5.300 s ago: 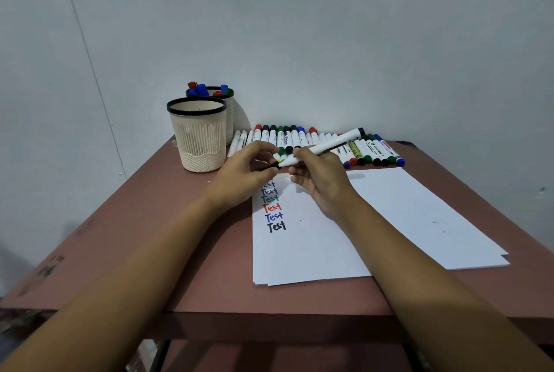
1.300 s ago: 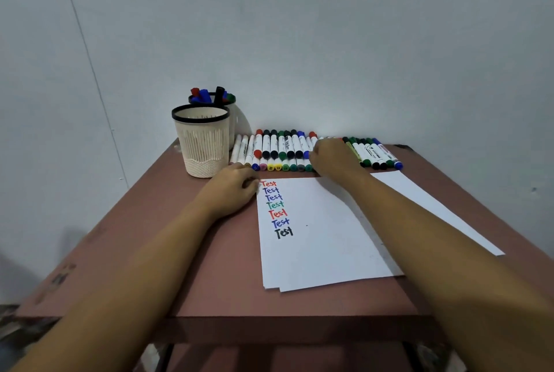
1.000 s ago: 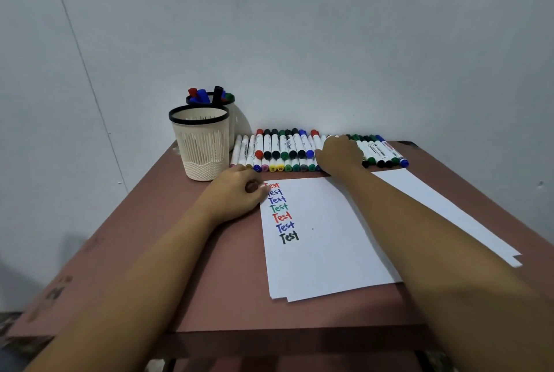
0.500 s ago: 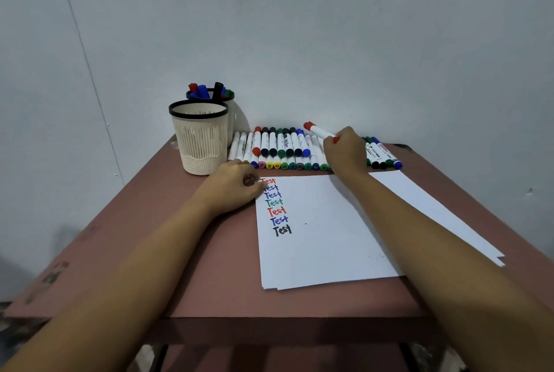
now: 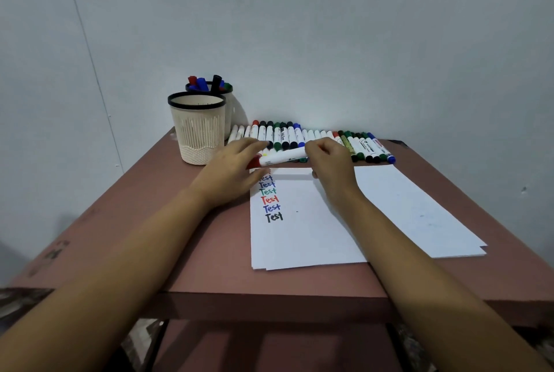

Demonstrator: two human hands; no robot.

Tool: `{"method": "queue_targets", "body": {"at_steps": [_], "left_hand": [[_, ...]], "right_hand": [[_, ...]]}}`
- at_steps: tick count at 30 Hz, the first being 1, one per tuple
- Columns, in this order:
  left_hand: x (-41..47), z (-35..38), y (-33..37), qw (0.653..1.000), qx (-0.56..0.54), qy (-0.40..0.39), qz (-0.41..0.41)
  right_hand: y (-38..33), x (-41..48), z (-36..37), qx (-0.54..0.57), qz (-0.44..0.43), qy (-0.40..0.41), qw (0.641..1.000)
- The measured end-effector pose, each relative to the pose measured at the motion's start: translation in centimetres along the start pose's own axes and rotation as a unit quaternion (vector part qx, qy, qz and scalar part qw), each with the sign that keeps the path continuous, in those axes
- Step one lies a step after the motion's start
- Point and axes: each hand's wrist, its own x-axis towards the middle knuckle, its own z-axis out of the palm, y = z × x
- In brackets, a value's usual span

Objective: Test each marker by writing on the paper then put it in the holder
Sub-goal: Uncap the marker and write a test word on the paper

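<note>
My right hand (image 5: pixel 331 166) has its fingers (image 5: pixel 317 150) curled round the back end of a white marker (image 5: pixel 281 157), which I hold level just above the far edge of the paper (image 5: pixel 299 239). The marker's red cap (image 5: pixel 254 163) points left, towards my left hand (image 5: pixel 230 173). That hand's fingers (image 5: pixel 251 145) reach out fairly straight over the cap. I cannot tell whether they pinch the cap or only touch it.

A column of the word "Test" (image 5: pixel 271 198) runs down the paper's left side in blue, green, red and black, and my left thumb covers its top. More sheets (image 5: pixel 419 206) fan out from under the paper to the right.

Behind my hands a row of capped markers (image 5: pixel 287 134) lies side by side along the back of the worktop (image 5: pixel 120 221), close to the wall. At the back left stands a cream holder (image 5: pixel 196 131) with a black rim. A second holder (image 5: pixel 229 107) stands just behind it, with red, blue, black and green marker ends (image 5: pixel 207 83) sticking up from it.
</note>
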Motion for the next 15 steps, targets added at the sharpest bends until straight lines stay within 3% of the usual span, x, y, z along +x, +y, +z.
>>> {"method": "queue_targets", "body": {"at_steps": [6, 10, 15], "left_hand": [[0.2, 0.4, 0.5, 1.0, -0.015, 0.022, -0.013], [0.2, 0.5, 1.3, 0.999, -0.025, 0.025, -0.002], [0.4, 0.3, 1.7, 0.998, -0.069, 0.008, 0.004]], "right_hand": [[0.0, -0.1, 0.8, 0.167, 0.085, -0.031, 0.982], [0.3, -0.3, 1.5, 0.182, 0.097, -0.078, 0.975], [0.6, -0.4, 1.7, 0.17, 0.096, -0.064, 0.979]]}}
